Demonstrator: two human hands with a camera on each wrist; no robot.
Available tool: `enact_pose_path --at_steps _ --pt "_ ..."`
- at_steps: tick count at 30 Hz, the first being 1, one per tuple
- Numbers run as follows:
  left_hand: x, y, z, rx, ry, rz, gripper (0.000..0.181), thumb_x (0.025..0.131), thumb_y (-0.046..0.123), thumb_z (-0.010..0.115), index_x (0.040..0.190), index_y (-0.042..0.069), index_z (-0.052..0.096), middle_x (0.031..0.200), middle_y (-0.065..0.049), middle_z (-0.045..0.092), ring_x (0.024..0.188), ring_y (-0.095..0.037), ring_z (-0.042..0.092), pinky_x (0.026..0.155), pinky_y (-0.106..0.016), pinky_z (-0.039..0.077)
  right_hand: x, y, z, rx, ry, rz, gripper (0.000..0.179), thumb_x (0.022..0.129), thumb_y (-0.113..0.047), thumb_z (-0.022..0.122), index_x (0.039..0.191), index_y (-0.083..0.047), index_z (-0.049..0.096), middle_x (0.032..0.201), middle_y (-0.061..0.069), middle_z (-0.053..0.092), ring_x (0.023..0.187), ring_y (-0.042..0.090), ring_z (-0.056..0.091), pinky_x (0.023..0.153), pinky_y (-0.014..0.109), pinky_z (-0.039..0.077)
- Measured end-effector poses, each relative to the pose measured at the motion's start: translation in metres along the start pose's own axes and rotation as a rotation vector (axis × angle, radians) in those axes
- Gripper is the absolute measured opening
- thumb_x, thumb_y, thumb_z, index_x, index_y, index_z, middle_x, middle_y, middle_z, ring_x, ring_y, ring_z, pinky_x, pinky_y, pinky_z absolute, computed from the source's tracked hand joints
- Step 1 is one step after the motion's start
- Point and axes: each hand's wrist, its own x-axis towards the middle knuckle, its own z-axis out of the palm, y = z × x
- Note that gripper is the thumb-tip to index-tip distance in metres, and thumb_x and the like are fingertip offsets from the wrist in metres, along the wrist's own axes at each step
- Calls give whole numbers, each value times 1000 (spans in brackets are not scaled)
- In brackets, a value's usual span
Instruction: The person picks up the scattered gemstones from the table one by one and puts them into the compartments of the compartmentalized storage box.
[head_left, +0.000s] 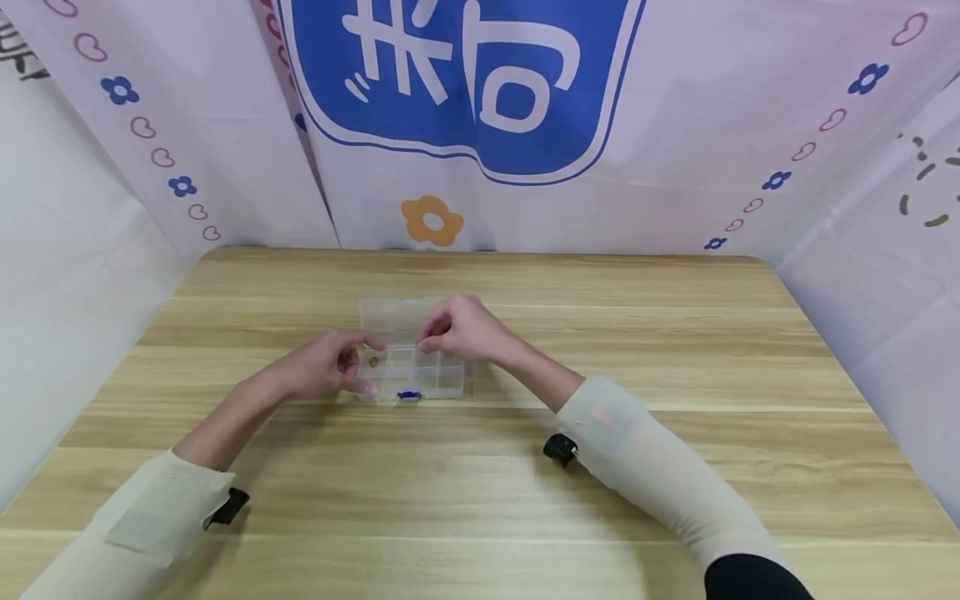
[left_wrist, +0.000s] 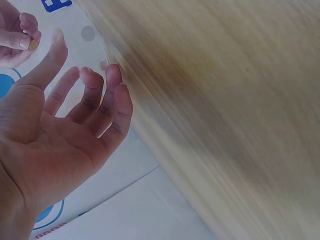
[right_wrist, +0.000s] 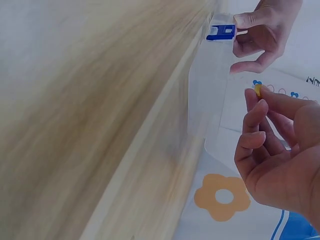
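Head view, mid-frame: the compartment box (head_left: 450, 383), long axis left to right, lies lower left of the right hand (head_left: 467, 330) — pinching a yellow piece (right_wrist: 258, 90) — with the left hand (head_left: 321, 367), thumb and fingers apart, at its left end.

Wooden table (head_left: 480, 500); white curtain (head_left: 675, 150) behind, orange flower print (head_left: 452, 226)

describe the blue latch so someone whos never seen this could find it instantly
On the wooden table, look for the clear compartment box with its lid opened away from the person. Follow its near edge to about the middle, where the small blue latch sits. Its deep blue sets it apart from the colourless walls around it.
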Motion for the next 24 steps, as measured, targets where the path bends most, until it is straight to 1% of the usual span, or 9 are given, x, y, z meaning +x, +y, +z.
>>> enact_pose_path --at_steps 5,12,15,20,22,24 --pt "0 1 0 -3 -4 2 55 88 7 82 133 -13 57 68 -2 54 61 -13 47 57 -25 41 5 -1 4 -5 3 7 5 93 -5 78 91 0 79 84 7 77 79 29 73 63 23 55" --pt "1 1 0 -1 -2 21 54 88 6 82 132 -13 57 68 -2 54 62 -13 47 57 -25 40 13 -3 9 -37 0 13 5 93 -5 78 91 0 79 86 8 77 79 26 72 63 22 55" --pt "0 1 0 0 -2 13 54 87 6 82 131 -12 58 69 -2 54 63 -14 47 57 -24 40 16 -4 12 -42 -7 17 5 93 -4 77 92 0 79 87 10 77 78 28 72 62 21 55" --pt "0 2 0 0 -1 3 54 87 6 82 131 -12 57 71 -3 54 64 -14 48 57 -25 40 19 -6 15 -64 -8 23 5 93 -4 77 92 0 80 87 8 77 66 15 66 60 20 51" --pt "0 1 0 -1 1 14 54 87 6 82 131 -12 57 70 -3 54 63 -13 48 57 -25 41 20 -7 15 -67 -9 26 6 93 -5 77 93 0 80 88 8 78 65 10 63 60 20 51" --pt "1 1 0 0 2 22 54 87 6 82 131 -13 57 70 -2 54 63 -13 47 57 -25 40 20 -8 15 -68 -9 29 7 93 -5 77 93 1 80 89 9 78 64 9 62 60 20 50"
